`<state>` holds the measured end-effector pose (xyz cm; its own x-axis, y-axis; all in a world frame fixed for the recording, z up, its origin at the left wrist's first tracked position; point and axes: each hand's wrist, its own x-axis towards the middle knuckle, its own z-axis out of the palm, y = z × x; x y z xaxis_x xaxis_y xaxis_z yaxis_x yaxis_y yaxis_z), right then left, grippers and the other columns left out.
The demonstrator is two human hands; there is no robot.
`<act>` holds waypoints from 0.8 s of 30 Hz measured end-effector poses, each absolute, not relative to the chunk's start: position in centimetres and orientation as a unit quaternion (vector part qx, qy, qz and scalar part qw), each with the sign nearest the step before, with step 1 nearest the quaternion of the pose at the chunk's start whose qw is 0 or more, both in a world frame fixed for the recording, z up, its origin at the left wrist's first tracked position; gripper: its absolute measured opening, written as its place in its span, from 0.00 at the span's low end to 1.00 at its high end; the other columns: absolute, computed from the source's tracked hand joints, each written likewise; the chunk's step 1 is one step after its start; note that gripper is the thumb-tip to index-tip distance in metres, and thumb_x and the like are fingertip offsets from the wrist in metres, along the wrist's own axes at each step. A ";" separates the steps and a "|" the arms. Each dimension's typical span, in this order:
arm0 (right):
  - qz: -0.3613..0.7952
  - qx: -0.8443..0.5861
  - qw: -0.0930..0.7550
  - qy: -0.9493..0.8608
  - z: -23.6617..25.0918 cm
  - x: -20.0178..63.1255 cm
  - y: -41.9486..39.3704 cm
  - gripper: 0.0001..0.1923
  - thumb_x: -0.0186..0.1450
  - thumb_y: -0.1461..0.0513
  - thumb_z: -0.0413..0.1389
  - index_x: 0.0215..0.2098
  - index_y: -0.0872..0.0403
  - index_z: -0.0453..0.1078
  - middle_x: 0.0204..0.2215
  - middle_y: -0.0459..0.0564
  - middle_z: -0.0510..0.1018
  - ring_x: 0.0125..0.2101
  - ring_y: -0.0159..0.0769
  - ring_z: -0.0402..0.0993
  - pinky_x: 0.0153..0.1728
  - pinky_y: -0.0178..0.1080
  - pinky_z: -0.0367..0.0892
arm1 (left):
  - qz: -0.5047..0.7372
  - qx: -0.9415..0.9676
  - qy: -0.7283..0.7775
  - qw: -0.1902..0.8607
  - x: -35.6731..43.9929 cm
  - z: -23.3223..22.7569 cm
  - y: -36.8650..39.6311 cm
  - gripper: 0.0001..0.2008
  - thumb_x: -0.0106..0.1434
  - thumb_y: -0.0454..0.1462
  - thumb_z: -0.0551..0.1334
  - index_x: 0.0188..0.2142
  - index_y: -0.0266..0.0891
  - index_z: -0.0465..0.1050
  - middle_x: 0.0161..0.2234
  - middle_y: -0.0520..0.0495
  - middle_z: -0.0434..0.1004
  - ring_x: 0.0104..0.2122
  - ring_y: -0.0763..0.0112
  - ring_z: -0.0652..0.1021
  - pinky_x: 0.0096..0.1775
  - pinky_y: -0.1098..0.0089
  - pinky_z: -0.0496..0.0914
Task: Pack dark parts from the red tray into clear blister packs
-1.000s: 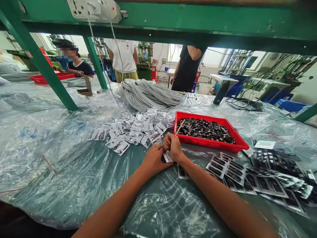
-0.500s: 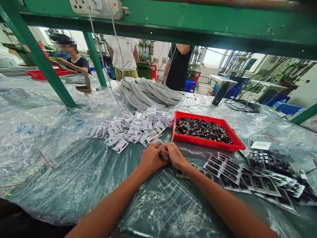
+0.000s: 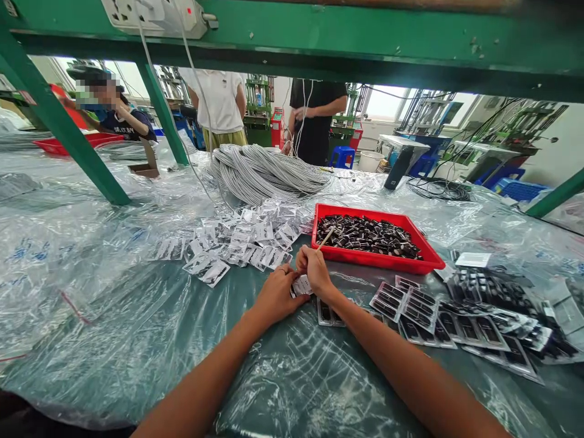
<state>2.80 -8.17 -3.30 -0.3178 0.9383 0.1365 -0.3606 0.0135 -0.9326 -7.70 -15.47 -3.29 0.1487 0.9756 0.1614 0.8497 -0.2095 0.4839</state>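
My left hand (image 3: 275,293) is closed on a small white-and-clear plastic packet (image 3: 302,285) with dark marks, held just above the table. Close against it, my right hand (image 3: 314,272) grips a thin, light wooden stick (image 3: 326,236) whose upper end points up toward the red tray (image 3: 387,263). The stick's lower end is hidden by my fingers. Many small black parts (image 3: 365,237) fill that tray. Left of it lies a loose heap of similar white packets (image 3: 246,237). Partly behind my right wrist is a clear blister pack (image 3: 325,313) with black pieces.
More blister packs (image 3: 420,307) of black parts are piled to the right. Behind the packets lies a big coil of grey cable (image 3: 269,173). A green beam (image 3: 319,42) with a power strip (image 3: 155,17) crosses overhead. Several people are beyond the plastic-covered table (image 3: 159,340).
My right hand has lifted slightly from my left, and the stick now leans to the right. More of the packet's white face shows. The whole view has shifted a little.
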 end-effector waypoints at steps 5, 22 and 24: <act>0.659 -0.291 0.467 -0.513 -3.3 2.8 -8.7 0.21 0.59 0.53 0.50 0.13 0.50 0.49 0.11 0.38 0.50 0.15 0.25 0.43 0.18 0.34 0.41 | 0.230 0.722 0.636 0.148 -7.7 -3.7 -15.3 0.15 0.54 0.42 0.69 0.40 0.38 0.76 0.41 0.41 0.75 0.44 0.54 0.76 0.45 0.60 0.71; 0.711 -0.282 0.473 -0.438 -2.0 5.0 -7.1 0.20 0.57 0.57 0.52 0.14 0.51 0.46 0.11 0.36 0.46 0.13 0.23 0.38 0.16 0.33 0.38 | 0.184 0.737 0.640 0.112 -6.9 -3.1 -15.8 0.23 0.58 0.46 0.65 0.50 0.39 0.70 0.48 0.38 0.72 0.51 0.48 0.73 0.51 0.53 0.67; 0.692 -0.284 0.488 -0.451 -2.3 4.6 -7.3 0.20 0.57 0.57 0.52 0.14 0.51 0.47 0.11 0.37 0.47 0.13 0.23 0.40 0.16 0.33 0.38 | 0.194 0.748 0.623 0.122 -6.8 -3.2 -15.6 0.20 0.60 0.45 0.64 0.49 0.39 0.70 0.47 0.39 0.72 0.50 0.51 0.73 0.50 0.55 0.68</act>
